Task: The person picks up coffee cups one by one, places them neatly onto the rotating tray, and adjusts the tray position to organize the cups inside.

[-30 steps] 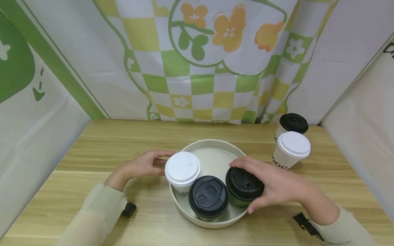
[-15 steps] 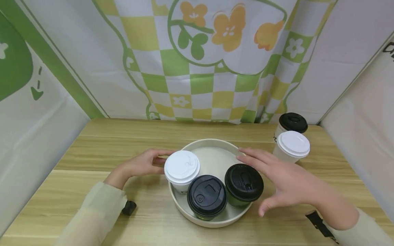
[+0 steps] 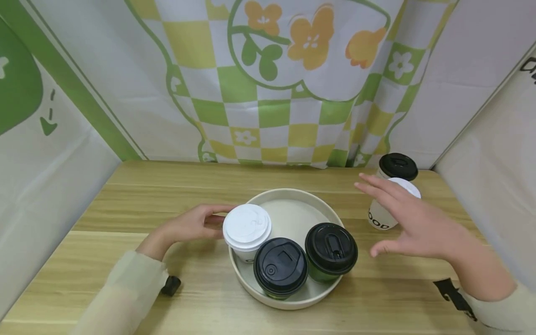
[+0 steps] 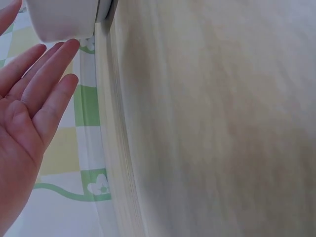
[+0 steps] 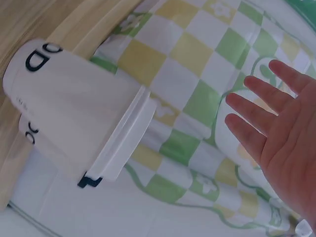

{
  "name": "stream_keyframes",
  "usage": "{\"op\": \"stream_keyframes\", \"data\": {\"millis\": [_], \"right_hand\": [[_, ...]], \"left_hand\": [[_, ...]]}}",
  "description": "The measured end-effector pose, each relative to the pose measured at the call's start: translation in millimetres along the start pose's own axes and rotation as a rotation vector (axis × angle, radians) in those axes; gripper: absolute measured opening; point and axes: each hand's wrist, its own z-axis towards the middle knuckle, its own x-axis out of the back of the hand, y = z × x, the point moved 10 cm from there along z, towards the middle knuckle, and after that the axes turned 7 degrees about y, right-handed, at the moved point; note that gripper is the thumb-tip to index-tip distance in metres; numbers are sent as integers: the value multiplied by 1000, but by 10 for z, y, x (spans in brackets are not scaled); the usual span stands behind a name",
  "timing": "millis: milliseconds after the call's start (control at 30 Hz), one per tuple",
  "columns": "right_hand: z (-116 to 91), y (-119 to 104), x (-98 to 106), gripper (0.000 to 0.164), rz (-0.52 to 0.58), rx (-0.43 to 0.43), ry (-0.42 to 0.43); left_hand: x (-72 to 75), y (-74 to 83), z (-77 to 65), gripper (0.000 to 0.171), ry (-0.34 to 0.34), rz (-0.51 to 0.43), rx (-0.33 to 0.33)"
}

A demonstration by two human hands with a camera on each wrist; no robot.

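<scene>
A low brush from the right hand [image 3: 418, 228], its fingers spread and holding nothing, could topple the lettered white paper cup with a white lid [image 5: 79, 111] near the far right corner of the wooden desk [image 3: 159, 195] into the black-lidded white paper cup [image 3: 398, 166] behind. The left hand [image 3: 194, 225], fingers extended, is beside a white-lidded white cup [image 3: 247, 228] at the left edge of the round cream tray [image 3: 293, 211], which also carries two black-lidded green cups [image 3: 281, 267] [image 3: 331, 249]; lids hide any contents.

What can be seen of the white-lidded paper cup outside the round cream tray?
This white, paper-looking cup tapers toward its base, bears black letters, "OOD" legible, and wears a white plastic-looking lid. It stands upright on the pale wooden table, in front of the black-lidded white cup. The right hand hides part of its lid; no contact shows.
</scene>
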Motion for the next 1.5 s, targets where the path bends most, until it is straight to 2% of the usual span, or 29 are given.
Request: {"op": "stream_keyframes", "data": {"millis": [133, 300, 500, 833, 933, 1167, 1367, 1500], "right_hand": [[-55, 163, 78, 117, -3, -54, 23], [-77, 330, 139, 114, -2, -70, 69], [-113, 651, 169, 115, -36, -125, 118], [-219, 1070, 101, 113, 26, -262, 71], [-250, 1151, 73, 113, 21, -278, 65], [-311, 1259, 14, 115, 14, -247, 113], [-387, 1364, -81, 117, 89, -343, 80], [-414, 1399, -130, 116, 111, -407, 53]], "left_hand": [[2, 24, -79, 70, 17, 34, -17], [-24, 40, -198, 74, 44, 95, -15], [-80, 86, -244, 78, 48, 102, -23], [-143, 75, -253, 90, 45, 102, -28], [-156, 78, -244, 91, 45, 109, -38], [-162, 90, -235, 91, 46, 118, -44], [-170, 90, -236, 91, 42, 109, -24], [-165, 89, -240, 90, 51, 114, -34]]}}
